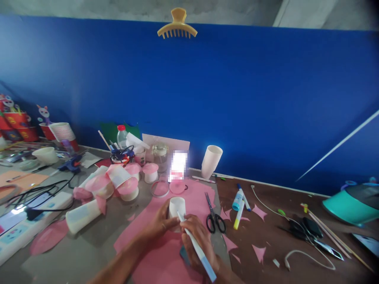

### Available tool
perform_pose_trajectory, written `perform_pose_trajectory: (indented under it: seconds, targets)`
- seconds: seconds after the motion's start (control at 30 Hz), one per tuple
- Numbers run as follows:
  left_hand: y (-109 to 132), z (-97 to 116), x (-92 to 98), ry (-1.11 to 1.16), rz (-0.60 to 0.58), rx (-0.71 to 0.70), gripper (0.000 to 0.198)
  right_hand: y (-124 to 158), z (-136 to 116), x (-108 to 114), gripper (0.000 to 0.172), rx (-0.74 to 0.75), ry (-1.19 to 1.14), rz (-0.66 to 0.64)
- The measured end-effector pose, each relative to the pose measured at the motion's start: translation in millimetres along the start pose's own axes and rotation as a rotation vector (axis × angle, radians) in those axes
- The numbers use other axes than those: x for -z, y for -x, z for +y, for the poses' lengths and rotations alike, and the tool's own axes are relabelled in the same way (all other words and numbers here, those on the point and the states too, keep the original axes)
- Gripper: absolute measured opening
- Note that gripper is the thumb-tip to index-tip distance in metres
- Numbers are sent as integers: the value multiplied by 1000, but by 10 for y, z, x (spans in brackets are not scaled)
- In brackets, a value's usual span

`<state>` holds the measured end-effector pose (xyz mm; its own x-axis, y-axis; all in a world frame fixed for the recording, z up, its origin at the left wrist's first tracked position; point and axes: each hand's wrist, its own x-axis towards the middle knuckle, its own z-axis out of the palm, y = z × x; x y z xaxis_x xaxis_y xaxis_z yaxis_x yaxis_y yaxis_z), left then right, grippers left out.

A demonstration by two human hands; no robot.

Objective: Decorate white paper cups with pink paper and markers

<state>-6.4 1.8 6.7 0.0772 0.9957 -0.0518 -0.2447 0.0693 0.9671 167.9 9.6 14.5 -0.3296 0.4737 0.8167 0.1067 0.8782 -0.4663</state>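
Centrally, the left hand [161,225] gripped a white paper cup [177,206] over the pink sheet [166,261], while the right hand [199,236] pinched a white-and-blue marker [194,242], its tip touching the cup's side. Black scissors [215,217] lay at the cup's three o'clock.

I see paper cup [177,206] on paper sheet [148,252], mid-table, left hand [161,224] around it. Marker [197,248] in right hand [199,238], tip at cup. Scissors [214,219] just right of sheet, loose pens [238,215] further right. Jar [160,156] behind cup; second cup [211,161] right of jar, against wall. Power strip [26,227] far left. Hair clip [177,24] atop wall.
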Motion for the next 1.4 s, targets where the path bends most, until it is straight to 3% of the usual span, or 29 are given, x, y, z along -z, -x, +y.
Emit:
perform_pose_trajectory:
  seconds: [0.47, 0.67, 0.93, 1.03, 1.23, 1.4]
  targets:
    - [26, 70, -26, 88, -27, -11, 58, -8, -65, 58, 15, -265, -6, 90]
    - [16, 0, 14, 42, -30, -11, 61, 16, -53, 33, 19, -112, -62, 69]
    - [-9, -40, 54, -80, -32, -20, 66, 34, -9, 32, 22, -46, -1, 20]
    - [6, -7, 30, -75, -39, -20, 64, 4, -33, 33, 19, -65, 25, 73]
    - [26, 34, 8, -54, -20, -17, 65, -1, -80, 60, 17, -263, -20, 89]
    - [29, 22, 9, -42, -27, -9, 64, 34, -58, 56, 18, -206, -31, 89]
